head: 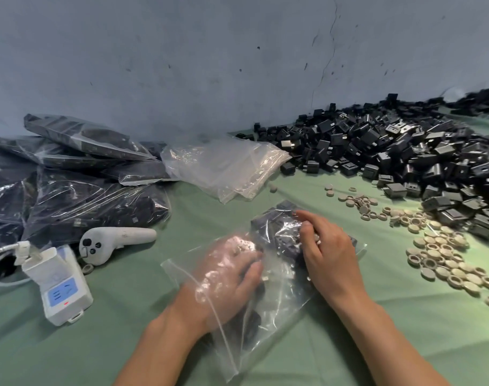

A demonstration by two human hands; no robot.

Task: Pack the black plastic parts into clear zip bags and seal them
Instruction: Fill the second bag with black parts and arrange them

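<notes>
A clear zip bag lies on the green cloth in the lower middle of the frame, its mouth towards the person. The left hand is inside it, fingers reaching fairly straight towards the black parts bunched at the far end, probably to push them deep. Glare on the plastic hides whether it has hold of one. The right hand lies on top of the bag from outside, fingers loosely bent, pressing the parts down so the bag stays put. The loose pile of parts fills the upper right, within reach. Empty bags wait just above the hands, and filled bags are stacked at the left, out of the way.
</notes>
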